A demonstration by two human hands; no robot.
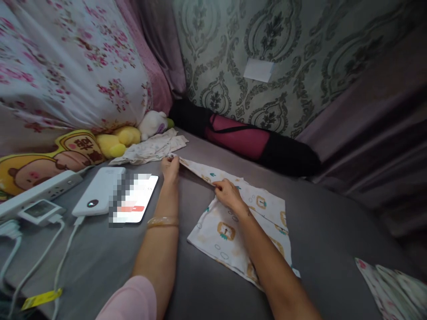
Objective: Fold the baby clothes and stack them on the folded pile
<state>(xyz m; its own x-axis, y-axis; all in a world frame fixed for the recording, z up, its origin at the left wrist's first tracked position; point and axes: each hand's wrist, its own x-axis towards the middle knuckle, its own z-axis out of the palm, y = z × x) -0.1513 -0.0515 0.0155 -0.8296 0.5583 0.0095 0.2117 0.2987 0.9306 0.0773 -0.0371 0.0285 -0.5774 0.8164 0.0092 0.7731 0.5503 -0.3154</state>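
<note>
A small white garment (pixel 227 262) with a brown, lion-like animal print and green leaf marks lies partly folded on the grey sheet. My left hand (pixel 171 168) is closed at the far left end of a narrow part of it, perhaps a sleeve or a leg. That part is stretched taut between my hands. Fingers of my right hand (pixel 228 194) pinch its near edge, close to the wider body of the cloth. My right forearm covers some of the garment. Just beyond my left hand lies another crumpled pale cloth (pixel 150 149).
Left of my arm lie a lit phone (pixel 143 200), a white power bank (pixel 100 191) and a power strip (pixel 43 191) with cables. Plush toys (pixel 116 141) line the back left. A black and pink long bag (pixel 240 138) rests against the wall. Folded cloths (pixel 390 284) are at right.
</note>
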